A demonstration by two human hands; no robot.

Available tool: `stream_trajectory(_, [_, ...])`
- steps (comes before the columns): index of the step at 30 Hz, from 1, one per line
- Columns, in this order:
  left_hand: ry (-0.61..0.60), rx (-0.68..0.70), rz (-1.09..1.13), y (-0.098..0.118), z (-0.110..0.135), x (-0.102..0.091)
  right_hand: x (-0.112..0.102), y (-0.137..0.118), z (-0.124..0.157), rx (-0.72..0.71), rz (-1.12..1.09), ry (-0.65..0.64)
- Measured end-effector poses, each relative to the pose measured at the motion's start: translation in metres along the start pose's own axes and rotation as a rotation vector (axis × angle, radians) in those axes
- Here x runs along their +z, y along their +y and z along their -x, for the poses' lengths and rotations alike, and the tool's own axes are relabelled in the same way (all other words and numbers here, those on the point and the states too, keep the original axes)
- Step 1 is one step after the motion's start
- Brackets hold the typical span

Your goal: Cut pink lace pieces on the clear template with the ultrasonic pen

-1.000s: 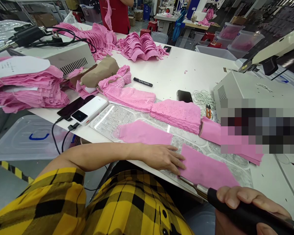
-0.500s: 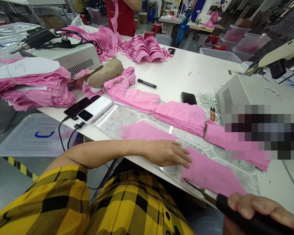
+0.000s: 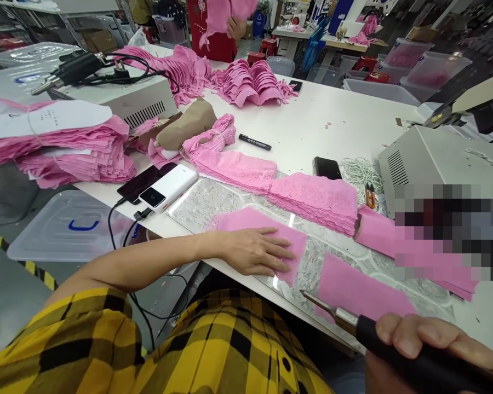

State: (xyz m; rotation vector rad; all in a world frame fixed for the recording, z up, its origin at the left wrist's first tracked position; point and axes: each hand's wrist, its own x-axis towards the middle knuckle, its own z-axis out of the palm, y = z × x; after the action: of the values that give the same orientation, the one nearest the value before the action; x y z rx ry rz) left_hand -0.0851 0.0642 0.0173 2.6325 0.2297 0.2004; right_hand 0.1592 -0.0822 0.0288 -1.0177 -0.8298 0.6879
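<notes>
My left hand (image 3: 258,253) lies flat with its fingers spread on a pink fabric piece (image 3: 246,218). That piece rests on a clear-covered, speckled grey board (image 3: 310,268) along the table's near edge. To its right, apart from it, lies a second pink fabric piece (image 3: 361,290). My right hand (image 3: 427,339) is wrapped around a black-handled tool with a pointed metal tip (image 3: 349,322). The tip points left, near the left end of the second piece. Behind the board's middle are two stacks of pink lace pieces, a left stack (image 3: 238,168) and a right stack (image 3: 316,200).
A white power bank (image 3: 170,187) with cables sits at the left edge. Pink bundles (image 3: 69,137) and a grey vented box (image 3: 110,98) stand behind it. A marker (image 3: 254,142), black device (image 3: 327,168), thread snips (image 3: 370,196) and another vented box (image 3: 447,164) lie farther right. A co-worker (image 3: 213,33) handles pink fabric.
My left hand has moved left from the gap and the right-hand fabric piece onto the left-hand piece. The tool stays in my right hand. The co-worker now holds up a larger pink piece.
</notes>
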Motion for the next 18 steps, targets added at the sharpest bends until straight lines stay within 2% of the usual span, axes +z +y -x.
stream_trajectory(3, [0.012, 0.019, 0.003, -0.001, -0.001, 0.001, 0.032, -0.007, 0.001, -0.039, -0.038, -0.021])
stream_trajectory(5, [0.021, 0.013, 0.011, -0.001, -0.001, 0.001, 0.039, -0.006, 0.0, -0.071, -0.042, -0.045])
stream_trajectory(12, [0.029, 0.001, 0.017, -0.003, 0.001, 0.003, 0.027, -0.003, -0.002, -0.061, -0.002, -0.006])
stream_trajectory(18, [-0.044, -0.018, 0.002, -0.003, 0.001, 0.001, 0.027, -0.006, -0.004, -0.064, 0.004, 0.002])
